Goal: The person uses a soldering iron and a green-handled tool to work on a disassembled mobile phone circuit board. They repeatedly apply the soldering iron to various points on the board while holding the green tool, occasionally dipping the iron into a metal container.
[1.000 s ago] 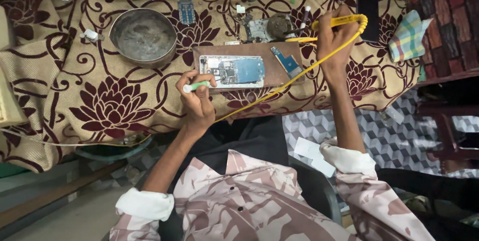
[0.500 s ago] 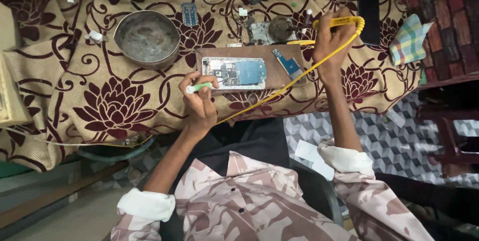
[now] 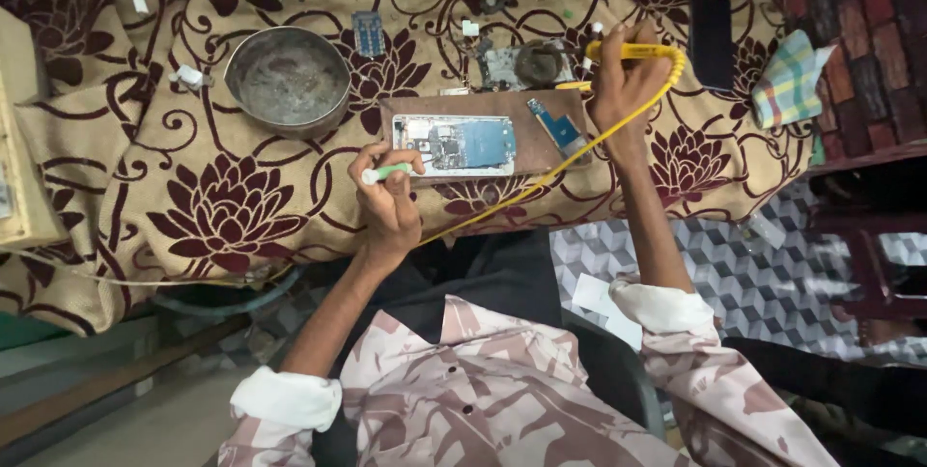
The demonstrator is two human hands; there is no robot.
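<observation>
An opened phone with its circuit board showing lies on a brown wooden board on the patterned cloth. My left hand grips a small green-and-white tool at the phone's near left corner. My right hand holds a yellow soldering iron by its handle, tip pointing left over a small holder behind the board. Its yellow cable runs down across the board toward my lap.
A round metal bowl sits left of the board. A small blue circuit part lies behind it, and a blue strip part rests on the board. A black phone and a checked cloth lie at right.
Both hands stay almost in place; the left hand has shifted slightly nearer the phone's corner with the green tool. The view has moved a little.
</observation>
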